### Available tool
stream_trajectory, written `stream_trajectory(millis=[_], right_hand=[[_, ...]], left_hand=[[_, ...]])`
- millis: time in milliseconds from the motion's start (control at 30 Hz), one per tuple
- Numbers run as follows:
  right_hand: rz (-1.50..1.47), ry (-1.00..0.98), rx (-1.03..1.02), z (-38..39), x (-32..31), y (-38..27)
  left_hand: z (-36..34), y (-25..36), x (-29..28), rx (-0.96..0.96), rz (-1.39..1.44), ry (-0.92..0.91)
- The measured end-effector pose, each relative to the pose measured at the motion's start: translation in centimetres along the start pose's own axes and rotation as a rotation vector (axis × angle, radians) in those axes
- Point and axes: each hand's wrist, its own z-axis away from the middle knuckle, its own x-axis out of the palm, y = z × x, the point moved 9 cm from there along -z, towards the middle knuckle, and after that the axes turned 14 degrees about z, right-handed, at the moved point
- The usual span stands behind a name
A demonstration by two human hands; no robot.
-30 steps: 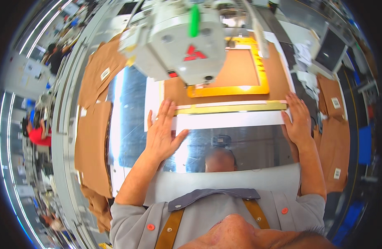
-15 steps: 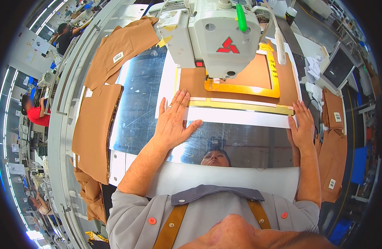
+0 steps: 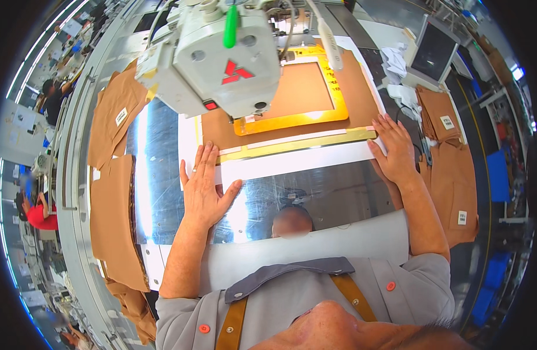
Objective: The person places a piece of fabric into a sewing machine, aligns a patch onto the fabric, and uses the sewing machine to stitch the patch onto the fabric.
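Note:
My left hand (image 3: 207, 188) lies flat with the thumb spread, its fingertips at the left front corner of a brown fabric piece (image 3: 362, 87). My right hand (image 3: 397, 150) rests at the opposite front corner, fingers stretched out beside the end of a pale yellow strip (image 3: 297, 143). Under the fabric is a white sheet (image 3: 303, 164), its front border showing between my hands. On top of the fabric sits a yellow rectangular frame (image 3: 297, 121) with an open middle. The grey-white sewing machine head (image 3: 216, 64) overhangs the frame's left side and hides part of it.
Stacked brown fabric pieces (image 3: 112, 216) lie left on the shiny metal table (image 3: 262, 195), with more brown pieces (image 3: 108, 125) behind. Labelled brown pieces (image 3: 455, 192) lie at right, near a monitor (image 3: 434, 52) and crumpled white material (image 3: 394, 64). Other people work far left.
The whole view has swung, so the machine, fabric and table sit further left in the picture. Both hands stay flat at the same corners of the fabric.

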Motion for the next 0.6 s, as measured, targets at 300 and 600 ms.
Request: stream_trajectory(millis=[300, 600], right_hand=[[0.025, -0.003, 0.003, 0.3, 0.2, 0.7], [-0.038, 0.072, 0.032, 0.9, 0.5, 1.2]], left_hand=[[0.0, 0.1, 0.6, -0.028, -0.025, -0.008], [0.0, 0.3, 0.0, -0.032, -0.025, 0.038]])
